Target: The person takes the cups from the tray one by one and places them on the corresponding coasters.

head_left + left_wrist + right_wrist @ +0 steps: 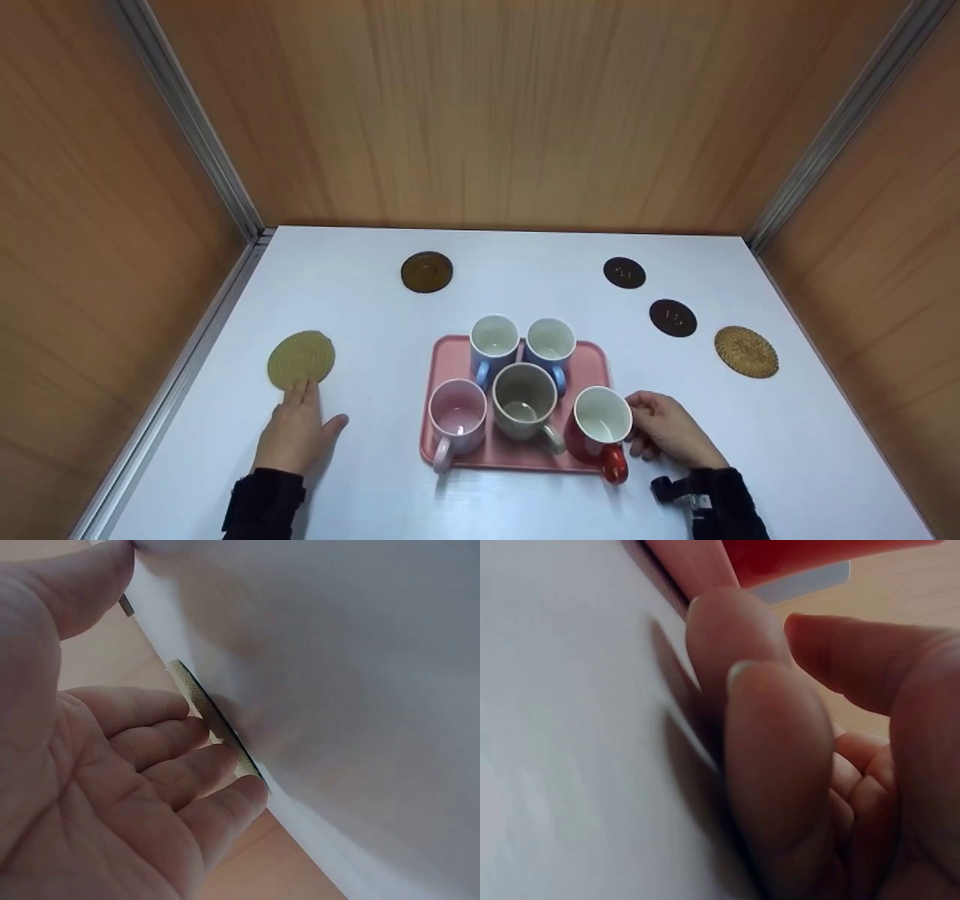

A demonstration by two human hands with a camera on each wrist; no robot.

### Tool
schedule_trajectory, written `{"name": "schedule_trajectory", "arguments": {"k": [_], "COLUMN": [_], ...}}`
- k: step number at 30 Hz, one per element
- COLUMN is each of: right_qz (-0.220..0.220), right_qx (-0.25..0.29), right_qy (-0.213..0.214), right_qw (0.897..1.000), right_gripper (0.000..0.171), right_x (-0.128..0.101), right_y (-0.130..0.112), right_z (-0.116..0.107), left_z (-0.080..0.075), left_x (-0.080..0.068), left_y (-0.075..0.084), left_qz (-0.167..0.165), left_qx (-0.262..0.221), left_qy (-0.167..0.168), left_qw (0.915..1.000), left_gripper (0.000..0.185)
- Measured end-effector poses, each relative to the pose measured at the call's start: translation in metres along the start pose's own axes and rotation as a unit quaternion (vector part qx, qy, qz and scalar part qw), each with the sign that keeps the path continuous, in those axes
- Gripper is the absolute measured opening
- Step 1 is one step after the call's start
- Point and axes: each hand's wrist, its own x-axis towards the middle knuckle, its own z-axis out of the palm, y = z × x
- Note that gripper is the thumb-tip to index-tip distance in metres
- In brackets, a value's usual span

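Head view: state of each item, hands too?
Tray, flat, loaded
Pink mug, upright
Left blue mug, upright
Right blue mug, upright
Grey mug, upright
Red mug, upright
Green coaster, flat
Brown coaster, flat
Far dark coaster, flat
Near dark coaster, flat
Woven coaster, flat
Left hand, touching green coaster
Right hand, loosely curled beside red mug

Holds L hand palm-down & fwd, w/ fingers close tog, approx straight, & thumb out to R; has R hand angled inward, w/ fingers loosely bent
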Motion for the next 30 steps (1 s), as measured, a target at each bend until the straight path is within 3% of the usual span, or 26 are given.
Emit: {"name": "schedule_trajectory", "arguments": {"k": [7,17,30], "right_qz": [-0.008,-0.010,-0.011], "right_qx": [0.002,0.004,0.004], "right_qy": [0.003,-0.004,-0.001], "right_qw": [1.000,1.000,1.000], "right_gripper": [0.037,0.037,0.035], "right_x": [-0.001,0.000,0.000], "right_y": [0.001,0.000,0.001], "right_z": [0.000,0.000,-0.001], "left_z": [0.000,0.002,-0.008], "left_x": [0.003,0.000,-0.001], "left_y": [0.005,0.005,0.006], "left_qz": [-0.008,-0.003,0.002], "left_qx": [0.003,0.018,0.012], "left_qy": [-0.015,-0.002,-0.006], "left_qw": [0.9999,0.9998,0.9999], "left_gripper": [0.084,0.080,0.084]}}
